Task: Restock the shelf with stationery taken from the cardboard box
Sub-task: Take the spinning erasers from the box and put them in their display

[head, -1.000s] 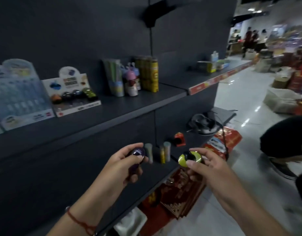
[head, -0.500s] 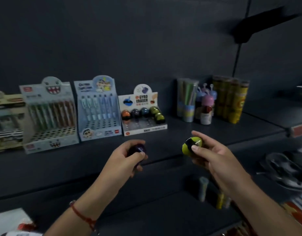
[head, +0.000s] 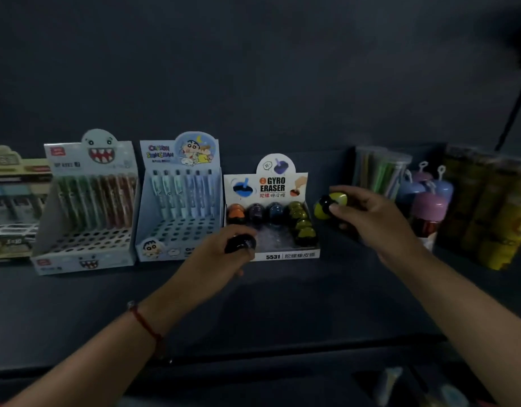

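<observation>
A white Gyro Eraser display box [head: 285, 255] stands on the dark shelf [head: 282, 304], with orange, purple, blue and yellow round erasers in its rows. My left hand [head: 215, 259] grips a dark purple eraser [head: 241, 243] at the box's front left corner. My right hand [head: 371, 218] pinches a yellow and black eraser [head: 329, 204] just right of the box, level with its back row. The cardboard box is out of view.
Left of the eraser box stand a cartoon pen display [head: 177, 201], a monster-face pen display [head: 89, 207] and a third box [head: 12, 207]. To the right are clear tubes of pens [head: 379, 171], pastel capsule items [head: 426, 201] and yellow canisters [head: 494, 218].
The view has swung left and closed in on the upper shelf. Both hands have risen with their erasers from in front of the lower shelf to the Gyro Eraser box.
</observation>
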`<state>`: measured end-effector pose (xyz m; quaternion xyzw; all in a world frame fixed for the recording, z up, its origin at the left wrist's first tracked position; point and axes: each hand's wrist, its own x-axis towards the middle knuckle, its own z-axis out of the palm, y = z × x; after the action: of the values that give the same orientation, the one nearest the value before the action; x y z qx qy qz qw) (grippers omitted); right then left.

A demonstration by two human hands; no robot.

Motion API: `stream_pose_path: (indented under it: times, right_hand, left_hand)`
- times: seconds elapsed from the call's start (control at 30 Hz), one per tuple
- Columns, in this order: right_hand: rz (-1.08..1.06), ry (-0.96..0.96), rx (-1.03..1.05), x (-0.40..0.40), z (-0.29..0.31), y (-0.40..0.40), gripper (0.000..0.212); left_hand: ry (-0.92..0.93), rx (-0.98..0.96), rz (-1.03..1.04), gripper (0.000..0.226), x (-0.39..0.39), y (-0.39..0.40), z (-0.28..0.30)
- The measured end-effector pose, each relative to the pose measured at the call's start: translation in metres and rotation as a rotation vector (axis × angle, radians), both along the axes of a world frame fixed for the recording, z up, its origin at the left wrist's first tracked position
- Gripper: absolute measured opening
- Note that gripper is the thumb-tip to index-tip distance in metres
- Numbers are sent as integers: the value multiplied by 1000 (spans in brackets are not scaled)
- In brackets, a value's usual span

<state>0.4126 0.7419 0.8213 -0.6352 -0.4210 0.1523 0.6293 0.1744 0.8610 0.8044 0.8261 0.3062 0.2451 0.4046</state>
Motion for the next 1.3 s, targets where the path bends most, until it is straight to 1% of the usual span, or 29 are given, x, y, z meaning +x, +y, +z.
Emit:
stream_pose_path:
  times: [0.1, 0.2, 0.33, 0.43, 0.6, 0.63, 0.67, 0.77, 0.8, 0.87, 0.97, 1.0, 1.13, 1.3]
  right_hand:
    - [-22, -149, -49, 21, 1, 23, 28]
    - [33, -297, -107, 33, 5, 40, 29]
    - [134, -476, -339, 42, 7, 64, 31]
    - [186, -630, -506, 42, 13, 77, 28]
    - [157, -728, -703, 37, 17, 88, 21]
    - [145, -731, -717, 35, 16, 89, 20]
    - [132, -692, -711, 34, 14, 89, 19]
    - [81, -427, -630, 30, 12, 87, 14]
    - [50, -371, -621, 26, 13, 87, 12]
    - [-13, -359, -644, 21, 14, 91, 10]
    - [-99, -455, -730, 10, 19, 98, 12]
    - [-129, -446, -747, 7, 20, 100, 12]
    - [-192, -276, -777, 1, 20, 105, 12]
    - [-238, -222, -779, -6, 20, 104, 20]
  left_hand:
    - [38, 47, -22, 26, 14, 14, 1]
    - [-5, 20, -44, 29, 25, 26, -4]
    - [-103, -65, -26, 30, 25, 39, -13]
    - [-184, -103, -13, 30, 19, 46, -19]
    - [-233, -112, -44, 29, 17, 48, -24]
    - [-243, -116, -48, 30, 17, 49, -23]
    - [-256, -126, -50, 31, 17, 51, -23]
    - [-311, -153, -52, 33, 15, 53, -20]
    - [-333, -156, -59, 33, 14, 54, -19]
    - [-395, -178, -77, 33, 13, 54, -17]
    - [-456, -210, -92, 32, 14, 57, -16]
    - [-463, -218, -90, 31, 15, 57, -16]
    - [-457, -271, -59, 32, 17, 56, -20]
    - [-445, -378, -72, 30, 18, 45, -17]
